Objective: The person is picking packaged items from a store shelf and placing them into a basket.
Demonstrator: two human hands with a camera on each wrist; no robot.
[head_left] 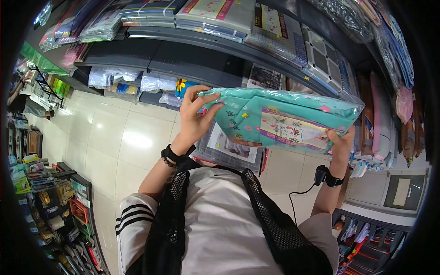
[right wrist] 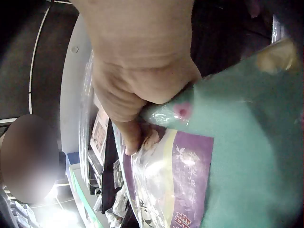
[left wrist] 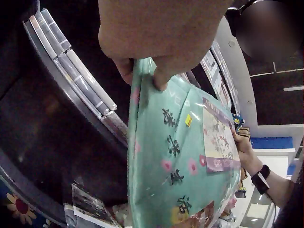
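Observation:
A flat clear plastic package of folded teal fabric (head_left: 243,107) is held up in front of the chest, tilted in the head view. Pink flowers and dark characters are printed on it, with a purple-and-cream paper label (head_left: 293,130) on its front. My left hand (head_left: 196,114) pinches the package's left corner between thumb and fingers. At the opposite end my right hand (head_left: 341,142) grips the lower edge, its thumb lying on the front beside the label; its other fingers are hidden behind the package. The left wrist view shows a small yellow sticker (left wrist: 188,120) on the package.
Ahead runs a dark shelf (head_left: 183,57) with stacks of plastic-wrapped packages (head_left: 215,18) above. Below the held package sits a clear-lidded bin (head_left: 233,149). Rolled goods (head_left: 378,114) stand at the right. Another goods rack (head_left: 55,201) lies left across the tiled floor (head_left: 101,142).

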